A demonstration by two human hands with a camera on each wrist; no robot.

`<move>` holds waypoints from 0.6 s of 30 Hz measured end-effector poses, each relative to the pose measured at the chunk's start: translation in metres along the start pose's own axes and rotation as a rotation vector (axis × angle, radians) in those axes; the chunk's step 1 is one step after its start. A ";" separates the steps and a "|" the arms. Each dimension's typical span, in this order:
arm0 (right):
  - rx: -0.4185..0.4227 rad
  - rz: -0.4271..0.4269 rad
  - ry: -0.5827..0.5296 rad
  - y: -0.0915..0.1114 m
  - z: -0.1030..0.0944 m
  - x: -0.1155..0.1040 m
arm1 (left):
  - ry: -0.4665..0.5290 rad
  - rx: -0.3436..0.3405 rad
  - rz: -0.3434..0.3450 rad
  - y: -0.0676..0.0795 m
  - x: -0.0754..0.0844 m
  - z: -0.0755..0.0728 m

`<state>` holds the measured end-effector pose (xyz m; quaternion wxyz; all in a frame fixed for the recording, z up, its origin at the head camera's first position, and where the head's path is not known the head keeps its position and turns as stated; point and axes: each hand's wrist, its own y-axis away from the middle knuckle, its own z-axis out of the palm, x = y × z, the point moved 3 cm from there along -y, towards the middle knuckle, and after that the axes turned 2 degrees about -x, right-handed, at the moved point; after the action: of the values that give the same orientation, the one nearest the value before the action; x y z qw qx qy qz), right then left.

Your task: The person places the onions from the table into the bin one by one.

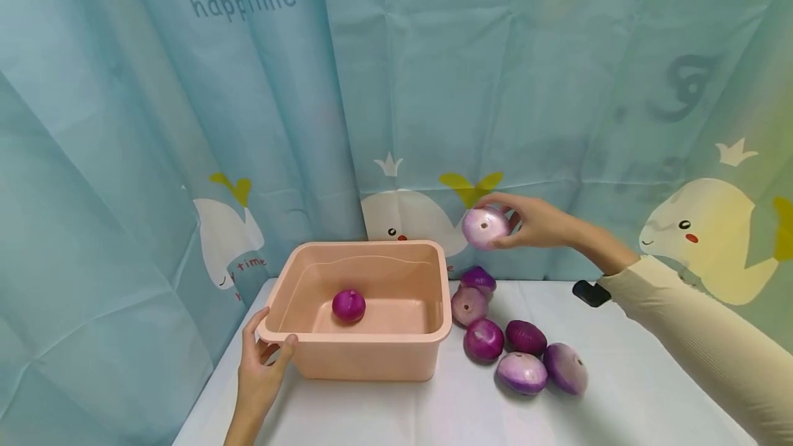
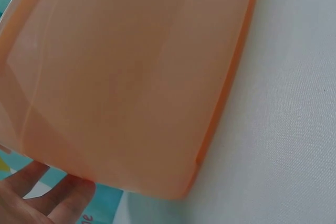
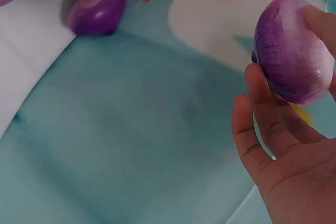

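Right hand (image 1: 529,223) holds a pale onion (image 1: 485,227) up, right of the pink box (image 1: 365,360) | left hand (image 1: 260,372) grips its near left corner; left wrist view cuts both off | dark onion (image 1: 349,306) inside | far onion (image 1: 481,277) half hidden

Left hand (image 1: 260,367) grips at seven o'clock; right hand (image 1: 534,221), raised, grips at three o'clock, its sleeved forearm (image 1: 694,325) slanting toward four o'clock.
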<state>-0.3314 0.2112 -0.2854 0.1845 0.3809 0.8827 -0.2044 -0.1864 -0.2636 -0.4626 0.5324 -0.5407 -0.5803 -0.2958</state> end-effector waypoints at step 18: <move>-0.133 -0.175 -0.052 -0.074 0.058 -0.058 | 0.000 0.005 0.016 0.000 0.001 0.002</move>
<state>-0.3394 0.1010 -0.2905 0.2139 0.2838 0.9191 -0.1704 -0.1863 -0.2617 -0.4616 0.5360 -0.5439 -0.5768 -0.2901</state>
